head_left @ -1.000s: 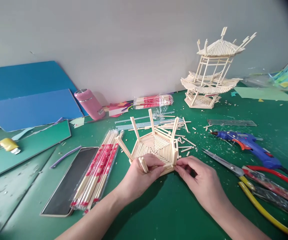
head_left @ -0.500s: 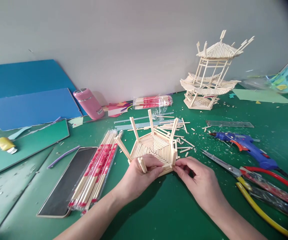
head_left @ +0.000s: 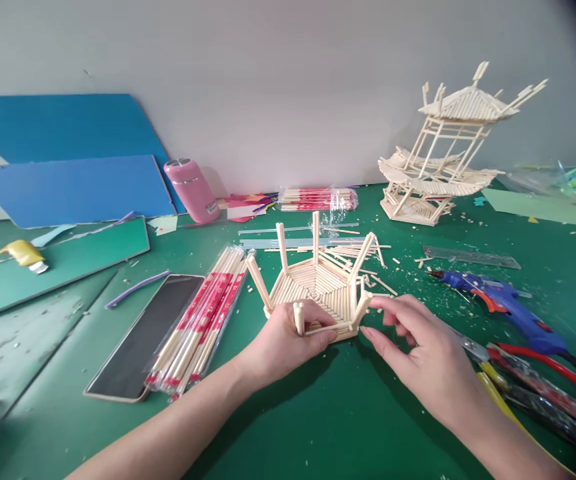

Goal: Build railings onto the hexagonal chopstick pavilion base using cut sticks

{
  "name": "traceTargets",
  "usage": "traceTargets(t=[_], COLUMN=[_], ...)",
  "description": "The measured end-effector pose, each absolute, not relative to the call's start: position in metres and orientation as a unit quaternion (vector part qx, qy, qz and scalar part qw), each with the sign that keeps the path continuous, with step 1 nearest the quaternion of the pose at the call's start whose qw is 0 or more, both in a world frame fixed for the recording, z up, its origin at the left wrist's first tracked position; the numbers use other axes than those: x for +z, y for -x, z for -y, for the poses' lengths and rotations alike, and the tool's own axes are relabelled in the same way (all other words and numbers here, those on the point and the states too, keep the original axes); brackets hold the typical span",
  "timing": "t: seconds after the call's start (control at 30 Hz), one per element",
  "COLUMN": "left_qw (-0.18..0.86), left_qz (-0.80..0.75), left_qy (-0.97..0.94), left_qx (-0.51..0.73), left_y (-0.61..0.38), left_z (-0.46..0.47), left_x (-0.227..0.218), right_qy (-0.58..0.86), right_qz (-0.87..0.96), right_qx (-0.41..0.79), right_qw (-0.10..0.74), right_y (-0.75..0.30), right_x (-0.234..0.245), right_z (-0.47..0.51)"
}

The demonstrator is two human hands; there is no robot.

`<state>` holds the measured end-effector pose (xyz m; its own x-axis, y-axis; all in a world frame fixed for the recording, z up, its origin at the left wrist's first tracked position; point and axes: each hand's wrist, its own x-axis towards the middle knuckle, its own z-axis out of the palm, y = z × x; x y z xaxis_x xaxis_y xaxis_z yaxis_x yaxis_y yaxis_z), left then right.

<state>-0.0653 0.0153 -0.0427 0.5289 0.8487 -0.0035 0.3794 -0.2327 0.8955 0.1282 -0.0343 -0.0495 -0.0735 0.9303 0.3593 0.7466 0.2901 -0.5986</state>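
Note:
A hexagonal base made of wooden sticks [head_left: 313, 283] rests on the green table, with posts of paired sticks rising from its corners. My left hand [head_left: 283, 340] grips its front edge, thumb outside and fingers over the inner side, around a near post. A thin stick lies along that front rim, by the thumb. At the right front corner, my right hand [head_left: 418, 347] is beside a post [head_left: 362, 310], its thumb and forefinger apart. The forefinger tip is right at the post; whether it touches, I cannot tell. Nothing shows between those fingers.
Loose stick pieces lie behind the base. A stick pavilion [head_left: 441, 167] stands at the back right. A blue glue gun [head_left: 508, 307], a ruler [head_left: 473, 257] and red-and-yellow-handled tools [head_left: 533, 373] lie right. Packaged sticks [head_left: 201, 320], a phone [head_left: 143, 340] and a pink bottle [head_left: 193, 190] are left.
My right thumb and forefinger have parted, and the hand has drawn slightly right from the corner. My left hand keeps its grip. The whole view has shifted, so things appear further right.

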Motion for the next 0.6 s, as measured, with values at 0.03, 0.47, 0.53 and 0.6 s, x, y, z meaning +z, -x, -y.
traceTargets(t=[0.03,0.47,0.53,0.6], left_qw=[0.466,0.472,0.469,0.465], left_qz=[-0.413,-0.405,-0.401,-0.398], left_qy=[-0.74,-0.74,-0.744,-0.747], left_qx=[0.255,0.256,0.256,0.26], left_y=[0.065,0.066,0.066,0.066], left_z=[-0.015,-0.015,-0.016,-0.016], left_x=[-0.043,-0.045,-0.044,-0.045], right_qy=[0.566,0.485,0.481,0.474], right_qz=[0.743,0.822,0.819,0.816], right_qx=[0.136,0.252,0.28,0.307], right_qw=[0.329,0.164,0.14,0.124], right_y=[-0.13,-0.14,-0.14,-0.141], right_x=[-0.045,-0.027,-0.022,-0.018], right_z=[0.031,0.0,-0.003,-0.006])
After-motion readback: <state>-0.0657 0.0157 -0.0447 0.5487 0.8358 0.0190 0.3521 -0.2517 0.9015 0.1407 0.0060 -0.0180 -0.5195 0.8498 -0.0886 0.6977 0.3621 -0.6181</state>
